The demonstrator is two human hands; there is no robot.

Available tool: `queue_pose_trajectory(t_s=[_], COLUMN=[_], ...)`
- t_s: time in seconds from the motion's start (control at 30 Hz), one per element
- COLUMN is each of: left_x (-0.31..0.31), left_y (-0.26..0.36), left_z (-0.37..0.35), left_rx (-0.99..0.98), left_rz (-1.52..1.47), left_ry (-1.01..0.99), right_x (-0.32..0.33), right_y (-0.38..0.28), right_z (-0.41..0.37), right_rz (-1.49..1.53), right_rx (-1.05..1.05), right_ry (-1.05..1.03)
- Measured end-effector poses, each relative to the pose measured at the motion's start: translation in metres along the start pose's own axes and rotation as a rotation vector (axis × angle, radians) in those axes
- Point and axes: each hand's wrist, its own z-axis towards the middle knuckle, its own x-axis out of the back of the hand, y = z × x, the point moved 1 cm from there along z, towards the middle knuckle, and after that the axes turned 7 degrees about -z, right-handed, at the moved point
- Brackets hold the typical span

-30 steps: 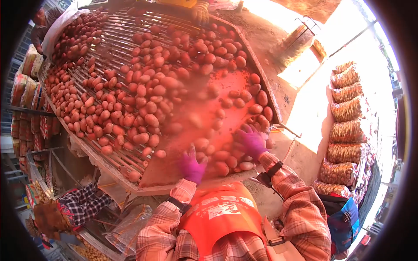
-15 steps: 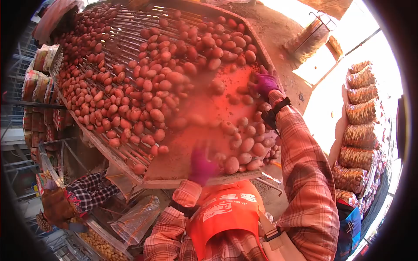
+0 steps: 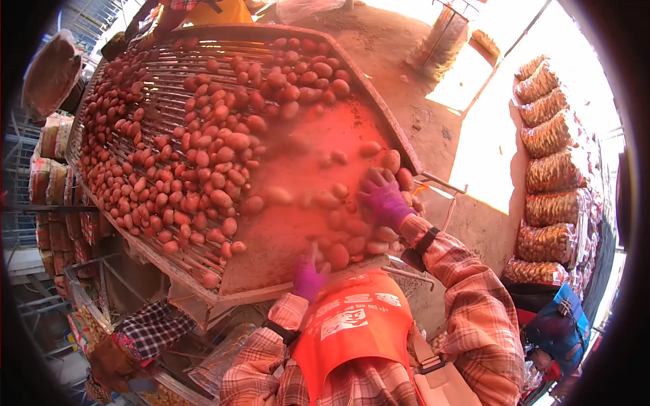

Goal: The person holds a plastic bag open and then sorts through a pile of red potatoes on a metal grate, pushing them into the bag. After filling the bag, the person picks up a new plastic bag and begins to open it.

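Observation:
Reddish potatoes (image 3: 220,198) cover the slatted left part of a large sorting table (image 3: 271,260), with others scattered on its smooth, dusty right part. My left hand (image 3: 309,276), in a purple glove, is at the near edge with its fingers apart, beside a potato (image 3: 337,256). At the right end, my right hand (image 3: 384,196), gloved in purple, rests among several potatoes with its fingers spread and bent over them. Its fingertips are partly hidden, and it looks to be touching potatoes without gripping one. Some potatoes between the hands are blurred.
Filled bags (image 3: 552,174) stand in a row at the right. A metal bar (image 3: 443,184) juts from the table's right corner. One person in a checked sleeve (image 3: 156,330) is at lower left; another (image 3: 183,5) is beyond the table. A person in blue (image 3: 558,331) is at lower right.
The view has shifted. My right hand has come from the table's far right rim down to the potatoes near the right corner. My left hand stays near the front edge, less blurred.

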Motion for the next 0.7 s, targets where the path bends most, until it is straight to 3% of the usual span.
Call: queue_pose_trajectory(t_s=[0.1, 0.17, 0.23, 0.3, 0.33, 0.4, 0.43, 0.5, 0.53, 0.6, 0.63, 0.7], left_x=[-0.025, -0.051, -0.062, -0.035, -0.037, -0.044, -0.047, 0.038, 0.065, 0.110, 0.132, 0.174], left_y=[0.024, 0.025, 0.050, 0.102, 0.098, 0.076, 0.051, 0.059, 0.035, -0.027, -0.058, -0.125], left_z=[0.018, 0.030, 0.043, 0.055, 0.062, 0.082, 0.097, 0.088, 0.092, 0.097, 0.096, 0.094], left_rx=[-0.060, -0.190, -0.154, 0.381, 0.384, -0.164, -0.174, -0.257, -0.235, -0.194, -0.173, -0.040], left_rz=[-0.021, -0.017, -0.142, -0.852, -0.858, -0.730, -0.747, -0.463, -0.301, -0.071, -0.004, -0.305], left_ry=[-0.014, 0.062, -0.017, -0.293, -0.251, 0.037, 0.117, 0.377, 0.490, 0.754, 0.907, 0.956], right_x=[0.014, 0.016, 0.012, 0.024, 0.026, 0.006, -0.007, -0.040, -0.049, -0.025, -0.049, -0.065], right_y=[-0.003, -0.005, -0.016, -0.059, -0.074, -0.089, -0.095, -0.074, -0.063, -0.048, -0.034, -0.024], right_z=[-0.038, -0.070, -0.091, -0.088, -0.083, -0.071, -0.066, -0.024, 0.006, 0.068, 0.095, 0.162], right_rz=[-0.043, -0.124, 0.101, 0.144, 0.167, 0.147, 0.114, -0.001, -0.123, -0.098, -0.152, -0.219], right_rx=[-0.028, -0.192, -0.387, -0.296, -0.251, -0.132, -0.041, 0.057, 0.134, -0.025, -0.049, -0.044], right_ry=[0.012, -0.087, -0.021, 0.036, 0.077, 0.006, -0.079, -0.054, -0.029, -0.082, -0.003, 0.080])
